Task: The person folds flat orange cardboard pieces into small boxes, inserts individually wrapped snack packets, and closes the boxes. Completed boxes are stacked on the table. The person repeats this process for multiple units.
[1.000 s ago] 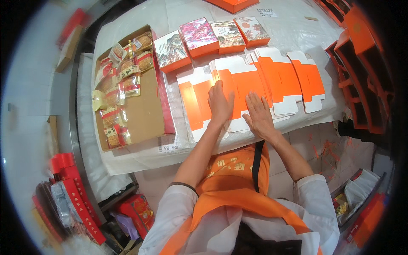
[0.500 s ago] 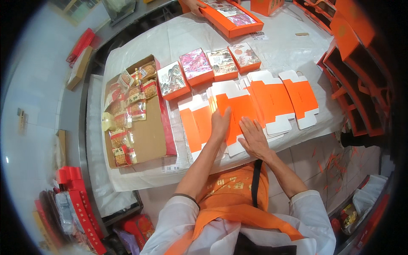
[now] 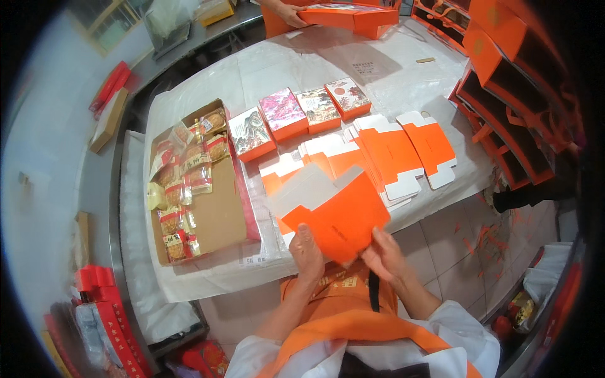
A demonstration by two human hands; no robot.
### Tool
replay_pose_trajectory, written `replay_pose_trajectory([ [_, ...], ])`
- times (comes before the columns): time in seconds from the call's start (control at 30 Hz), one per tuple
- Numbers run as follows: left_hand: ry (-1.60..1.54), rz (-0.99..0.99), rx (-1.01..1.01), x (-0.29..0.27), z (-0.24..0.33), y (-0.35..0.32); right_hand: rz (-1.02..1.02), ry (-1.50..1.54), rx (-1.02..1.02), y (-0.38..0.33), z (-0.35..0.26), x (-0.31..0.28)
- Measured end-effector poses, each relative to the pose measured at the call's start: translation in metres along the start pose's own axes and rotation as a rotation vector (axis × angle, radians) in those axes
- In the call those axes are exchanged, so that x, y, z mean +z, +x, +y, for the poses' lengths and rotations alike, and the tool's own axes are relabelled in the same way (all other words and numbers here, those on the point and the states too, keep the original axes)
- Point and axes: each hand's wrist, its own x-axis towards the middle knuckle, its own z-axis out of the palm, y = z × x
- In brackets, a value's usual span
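Note:
An unfolded orange carton blank (image 3: pixel 337 217) with grey-white flaps is raised off the table toward me. My left hand (image 3: pixel 307 252) grips its lower left edge, thumb on top. At its right edge, my right hand (image 3: pixel 384 255) pinches it closed as well. Beyond it lie overlapping stacks of flat orange blanks (image 3: pixel 389 157) and a separate one (image 3: pixel 430 148) to their right. Behind those stand several small folded gift boxes, among them a pink-topped one (image 3: pixel 283 110) and one with a mountain picture (image 3: pixel 251 129).
On the left an open carton (image 3: pixel 217 220) holds several wrapped pastries (image 3: pixel 189 170). Across the table, a co-worker's hand (image 3: pixel 291 15) holds a large orange gift box (image 3: pixel 350 16). Orange boxes (image 3: pixel 504 126) with ribbons are stacked at right. Orange scraps (image 3: pixel 491 246) litter the tiled floor.
My hands have lifted one flat carton blank off the stack and drawn it toward me. The co-worker's large gift box has moved farther back and tilted.

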Motion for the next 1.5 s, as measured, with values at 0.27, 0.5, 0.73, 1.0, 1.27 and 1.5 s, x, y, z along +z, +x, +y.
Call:
replay_pose_trajectory([
  [0.27, -0.222, -0.025, -0.29, -0.014, 0.009, -0.029, 0.036, -0.961, -0.298, -0.028, 0.058, 0.019],
  [0.5, -0.013, 0.001, -0.32, -0.03, 0.018, -0.042, -0.071, -0.792, 0.247, -0.036, 0.06, 0.023],
  [0.73, 0.232, -0.19, -0.167, -0.069, 0.04, -0.05, -0.349, -1.06, 0.308, -0.069, 0.006, 0.054],
  [1.0, 0.351, -0.392, -0.11, -0.07, 0.043, -0.086, -0.194, -1.124, -0.1, -0.009, 0.028, 0.027],
  [1.27, 0.409, -0.58, -0.341, -0.1, 0.04, -0.066, -0.402, -0.9, 0.107, -0.016, 0.022, 0.028],
  [1.5, -0.139, -0.062, -0.086, -0.063, 0.053, -0.082, 0.117, -0.441, -0.312, -0.033, 0.047, 0.065],
])
